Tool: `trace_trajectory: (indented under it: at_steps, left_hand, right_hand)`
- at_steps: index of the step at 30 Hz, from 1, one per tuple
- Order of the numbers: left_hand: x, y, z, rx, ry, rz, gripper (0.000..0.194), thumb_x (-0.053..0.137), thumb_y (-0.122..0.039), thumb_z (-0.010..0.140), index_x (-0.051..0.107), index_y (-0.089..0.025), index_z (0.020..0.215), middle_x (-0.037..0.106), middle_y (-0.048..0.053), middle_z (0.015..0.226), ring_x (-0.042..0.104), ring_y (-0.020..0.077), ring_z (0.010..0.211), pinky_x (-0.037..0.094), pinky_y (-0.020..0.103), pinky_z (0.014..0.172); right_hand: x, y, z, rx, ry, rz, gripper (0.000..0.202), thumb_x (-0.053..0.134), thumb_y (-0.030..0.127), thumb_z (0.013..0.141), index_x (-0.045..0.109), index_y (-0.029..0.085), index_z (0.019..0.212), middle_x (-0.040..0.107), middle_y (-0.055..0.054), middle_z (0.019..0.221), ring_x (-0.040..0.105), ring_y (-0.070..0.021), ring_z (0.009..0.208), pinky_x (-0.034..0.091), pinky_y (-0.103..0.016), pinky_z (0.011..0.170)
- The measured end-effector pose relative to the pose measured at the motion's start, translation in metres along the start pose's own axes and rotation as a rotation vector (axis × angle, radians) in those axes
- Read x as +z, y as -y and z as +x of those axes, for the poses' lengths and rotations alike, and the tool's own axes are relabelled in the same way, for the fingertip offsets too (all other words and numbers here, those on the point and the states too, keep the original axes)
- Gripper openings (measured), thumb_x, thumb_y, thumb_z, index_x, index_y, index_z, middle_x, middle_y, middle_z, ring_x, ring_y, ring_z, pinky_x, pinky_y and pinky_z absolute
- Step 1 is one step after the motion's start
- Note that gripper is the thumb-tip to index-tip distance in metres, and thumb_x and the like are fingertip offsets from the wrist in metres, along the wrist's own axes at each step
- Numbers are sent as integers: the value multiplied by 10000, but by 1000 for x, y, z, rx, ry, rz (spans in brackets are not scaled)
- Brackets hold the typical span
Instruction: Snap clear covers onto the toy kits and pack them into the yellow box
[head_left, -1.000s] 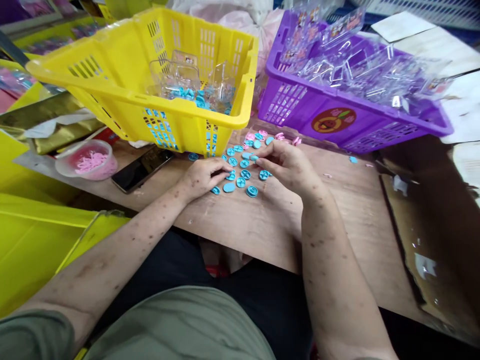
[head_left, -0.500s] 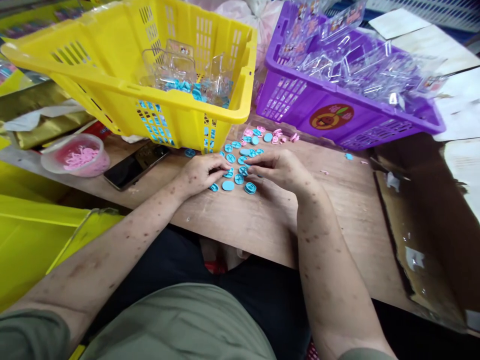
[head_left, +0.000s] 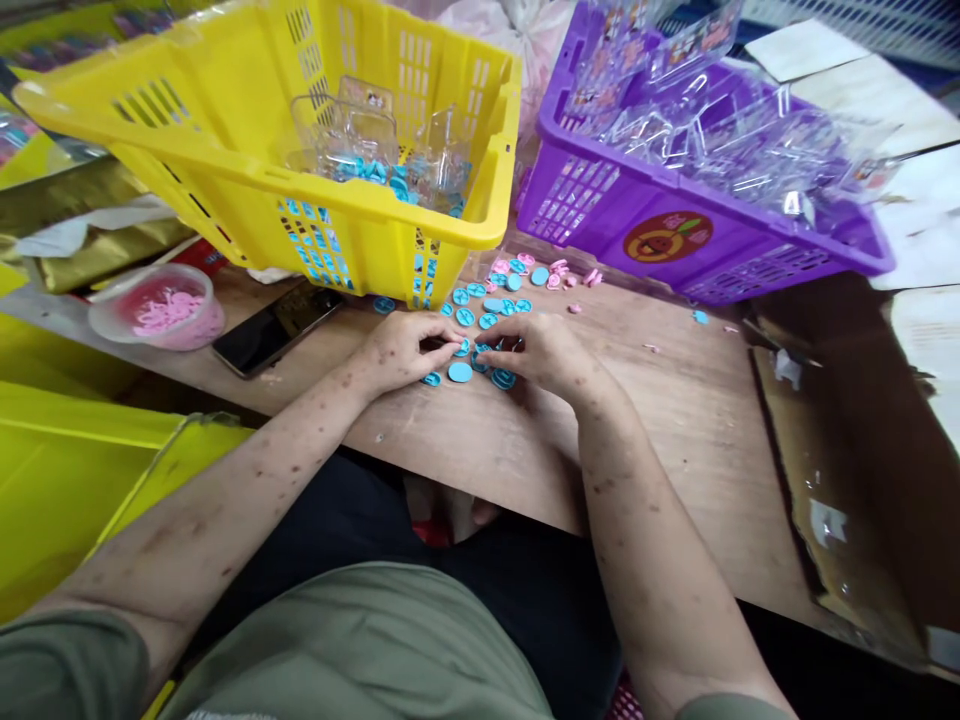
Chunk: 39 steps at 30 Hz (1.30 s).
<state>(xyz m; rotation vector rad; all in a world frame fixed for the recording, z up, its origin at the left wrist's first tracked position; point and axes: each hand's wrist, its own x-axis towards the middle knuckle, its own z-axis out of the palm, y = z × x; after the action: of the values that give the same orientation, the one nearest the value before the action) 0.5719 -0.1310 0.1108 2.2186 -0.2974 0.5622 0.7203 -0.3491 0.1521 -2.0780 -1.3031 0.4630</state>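
Observation:
My left hand (head_left: 416, 350) rests low over the wooden table, thumb and forefinger pinched on a small blue round plastic piece (head_left: 463, 347). Just opposite, my right hand (head_left: 536, 350) has its fingers curled down, with the tips at another blue round piece (head_left: 479, 361). Whether anything sits between those fingertips is hidden. Around both hands lie several more blue round pieces, some showing a raised pattern inside, and a flat blue disc (head_left: 460, 372) lies in front. Small pink plastic pieces (head_left: 559, 270) are scattered behind them.
A yellow basket (head_left: 375, 215) holding clear packs and blue pieces stands behind my left hand. A purple basket (head_left: 592, 205) of clear packs is at the back right. On the left are a phone (head_left: 277, 330) and a tub (head_left: 202, 325) of pink pieces; a cardboard box (head_left: 817, 470) borders the right.
My right hand has moved left and slightly down, closer to my left hand, its fingers now more curled. The left hand keeps its pinch on the blue piece. The view has shifted slightly.

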Motion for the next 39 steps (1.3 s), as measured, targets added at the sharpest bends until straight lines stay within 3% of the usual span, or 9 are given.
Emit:
trace_trajectory:
  at_steps: [4,8,11,18,20,24,26,33,39]
  left_hand:
    - [-1,2,-1,-1,4,8,132,747,-223,1036,856,-189,1103,894,93,1230,865,246,1150,678,363,1049]
    - [-5,3,-3,4,15,27,159,737,-240,1059,867,-202,1142,890,90,1261,856,251,1182,675,379,1064]
    - [-6,3,-3,15,-13,13,144,753,-231,1042,875,-208,1115,891,82,1270,857,251,1188,673,376,1081]
    - [-18,-17,-5,25,-169,97,170,729,-310,1085,855,-213,1145,879,55,1149,833,224,1051,658,362,1004]
    - [-26,-25,-11,24,-93,119,172,757,-333,1075,853,-230,1174,861,49,1162,808,228,1068,643,368,1004]
    - [-36,-26,-28,64,187,108,126,753,-291,1076,866,-266,1124,856,32,1175,787,235,1125,608,385,1060]
    - [-35,-21,-34,56,222,101,138,744,-273,1078,871,-274,1130,864,30,1196,790,233,1129,607,383,1062]
    - [-34,-13,-38,-18,233,111,174,778,-291,1058,870,-276,1205,888,30,1226,811,245,1164,628,388,1087]
    - [-42,-41,-31,-18,67,167,165,763,-324,1079,873,-238,1165,852,70,1235,818,229,1122,650,357,1057]
  right_hand:
    - [0,-2,0,7,-15,-7,146,958,313,921,938,263,1056,856,-34,892,740,-204,762,549,-322,723]
    - [-3,-5,0,13,-44,35,305,940,503,938,928,231,1075,844,-57,885,727,-211,753,543,-333,703]
    - [-2,-2,0,19,-12,69,355,926,554,939,925,218,1055,839,-58,869,716,-205,744,536,-333,701]
    - [-3,3,-1,43,-7,90,228,931,437,932,923,225,1016,850,-44,895,720,-202,777,521,-324,707]
    - [-5,2,-1,50,-8,87,228,925,440,940,916,219,992,842,-44,876,712,-200,759,511,-324,691]
    - [-4,1,0,58,18,62,232,932,443,940,906,216,977,838,-40,869,709,-198,762,508,-333,706]
    - [-2,1,0,71,21,35,240,944,451,933,896,217,952,822,-33,836,703,-198,758,497,-336,702]
    - [5,4,5,164,-14,-51,228,1041,294,816,859,208,922,797,-22,843,681,-192,753,483,-326,690]
    - [4,11,4,161,4,-116,197,1025,233,820,844,207,894,769,-12,809,663,-182,742,470,-320,700]
